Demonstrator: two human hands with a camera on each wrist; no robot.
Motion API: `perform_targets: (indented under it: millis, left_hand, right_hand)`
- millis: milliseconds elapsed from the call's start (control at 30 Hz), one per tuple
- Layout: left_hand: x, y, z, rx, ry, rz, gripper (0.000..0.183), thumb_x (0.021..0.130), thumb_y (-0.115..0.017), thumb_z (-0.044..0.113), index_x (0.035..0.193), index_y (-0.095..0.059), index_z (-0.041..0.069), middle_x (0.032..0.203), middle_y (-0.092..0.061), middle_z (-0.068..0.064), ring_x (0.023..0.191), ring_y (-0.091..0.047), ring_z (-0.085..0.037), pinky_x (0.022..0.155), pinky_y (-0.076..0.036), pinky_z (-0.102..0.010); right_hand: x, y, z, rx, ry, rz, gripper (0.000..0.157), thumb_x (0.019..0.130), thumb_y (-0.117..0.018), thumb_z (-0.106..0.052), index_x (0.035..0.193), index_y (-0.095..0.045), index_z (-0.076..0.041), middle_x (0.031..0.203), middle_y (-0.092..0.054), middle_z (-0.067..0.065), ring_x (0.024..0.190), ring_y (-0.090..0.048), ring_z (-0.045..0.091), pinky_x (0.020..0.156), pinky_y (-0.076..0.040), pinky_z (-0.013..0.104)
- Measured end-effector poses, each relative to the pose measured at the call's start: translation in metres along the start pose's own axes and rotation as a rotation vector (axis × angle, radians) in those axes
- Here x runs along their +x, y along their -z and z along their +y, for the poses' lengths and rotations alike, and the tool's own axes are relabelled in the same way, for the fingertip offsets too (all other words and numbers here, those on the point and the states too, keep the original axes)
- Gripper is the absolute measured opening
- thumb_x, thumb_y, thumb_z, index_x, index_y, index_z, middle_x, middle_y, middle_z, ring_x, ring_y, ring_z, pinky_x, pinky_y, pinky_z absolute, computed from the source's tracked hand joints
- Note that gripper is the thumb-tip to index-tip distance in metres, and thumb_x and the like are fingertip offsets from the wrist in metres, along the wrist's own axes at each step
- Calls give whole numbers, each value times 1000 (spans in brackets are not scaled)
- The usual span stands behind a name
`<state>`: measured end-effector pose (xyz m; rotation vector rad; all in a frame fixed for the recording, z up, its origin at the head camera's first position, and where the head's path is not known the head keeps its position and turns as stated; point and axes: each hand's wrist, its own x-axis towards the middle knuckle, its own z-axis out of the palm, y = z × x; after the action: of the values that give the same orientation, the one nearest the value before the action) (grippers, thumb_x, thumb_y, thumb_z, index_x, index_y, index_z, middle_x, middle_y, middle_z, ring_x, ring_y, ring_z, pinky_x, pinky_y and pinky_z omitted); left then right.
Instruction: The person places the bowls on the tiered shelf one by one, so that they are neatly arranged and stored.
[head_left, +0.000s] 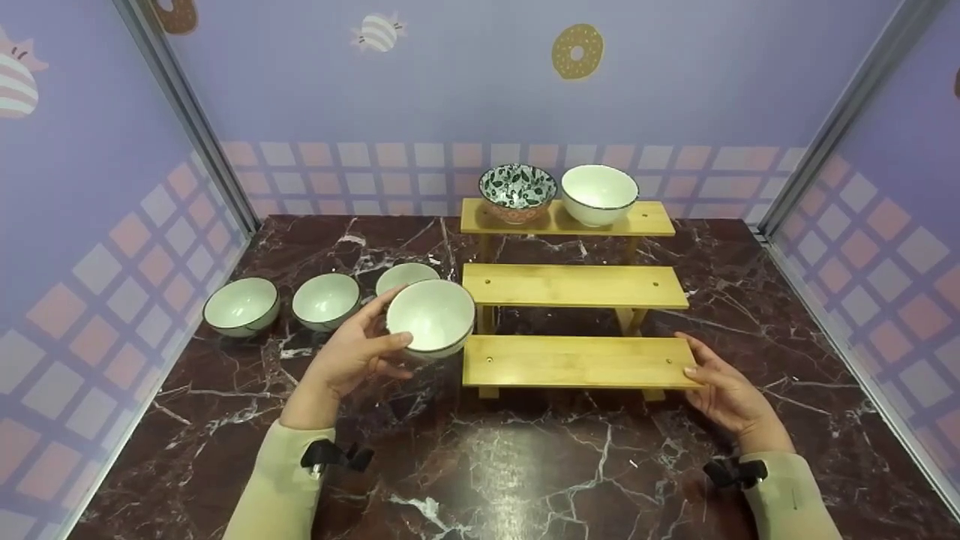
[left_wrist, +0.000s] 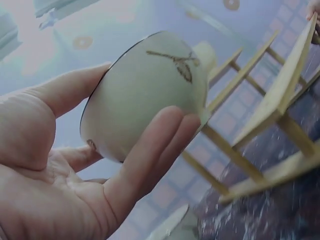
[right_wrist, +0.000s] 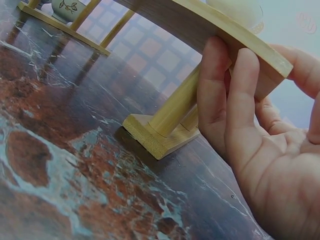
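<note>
My left hand (head_left: pixel 360 349) grips a white bowl (head_left: pixel 431 319) by its side, thumb at the dark rim. The bowl is held up left of the three-tier wooden rack (head_left: pixel 577 360), tilted toward the head camera. In the left wrist view, a brown leaf pattern shows on the outside of the bowl (left_wrist: pixel 145 95), with fingers under it. At the rack's right end, my right hand (head_left: pixel 724 394) holds the edge of the lowest shelf. Its thumb lies on top, and fingers (right_wrist: pixel 242 90) press the shelf's underside in the right wrist view.
On the top shelf stand a dark leaf-patterned bowl (head_left: pixel 517 187) and a white bowl (head_left: pixel 600 191). Three more white bowls sit on the marble table (head_left: pixel 525 465) at left: one far left (head_left: pixel 241 306), one beside it (head_left: pixel 326 300), one partly hidden (head_left: pixel 405 276). Patterned walls enclose the table.
</note>
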<state>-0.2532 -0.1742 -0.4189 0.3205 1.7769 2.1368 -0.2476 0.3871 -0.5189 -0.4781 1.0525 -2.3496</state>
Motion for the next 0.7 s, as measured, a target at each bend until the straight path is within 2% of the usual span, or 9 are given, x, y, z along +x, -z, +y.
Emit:
perform_targets:
  millis: [133,433,700]
  left_hand:
    - [14,-16,9,-25,-3,-5,89,94,-66,-1,166,-16,16,162,-27,-30,90,-74,-26,66,-69,-38]
    - [47,-47,24,-36,10,-21,90,94,-68,0,166,-19,24,159,-35,-29,85,-78,-28,68,-69,-41]
    - [74,-73,33,-49,25,-43,86,97,-64,-2,166,-20,25,162,-34,-26,80,-78,-27,67,-69,-41]
  right_hand:
    - [0,0,0,-2,6,-6,59,106,-20,12,151,-40,-21,133,-65,6,108,-74,19,91,-64,24]
    - [0,0,1,-9,2,5,60,106,-19,11,150,-41,-23,130,-66,5,104,-75,17,86,-65,22]
    - [-1,-2,0,-31,-7,27,58,107,-20,10,151,-38,-24,127,-66,5,101,-76,17,83,-65,22]
